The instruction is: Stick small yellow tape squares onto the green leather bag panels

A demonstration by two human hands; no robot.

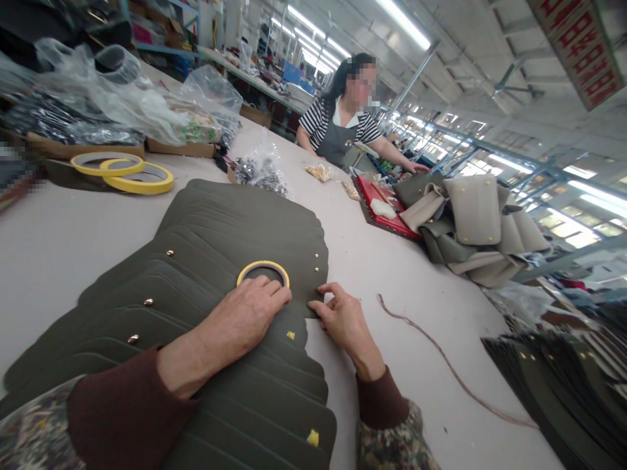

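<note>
My left hand is closed on a roll of yellow tape, its fingers over the near rim, just above the dark olive panels. These flat, leather-like panels lie fanned in overlapping layers, with small gold studs along the left and two more near the top right edge. Bits of yellow tape stick to panels lower down. My right hand is at the top panel's right edge, thumb and index finger apart and touching it. Its other fingers are curled and partly hidden.
Two yellow tape rolls lie at the left, before plastic bags. A cord trails across the table. Bag pieces and a red tray stand far right, near a person. Dark panels are stacked right.
</note>
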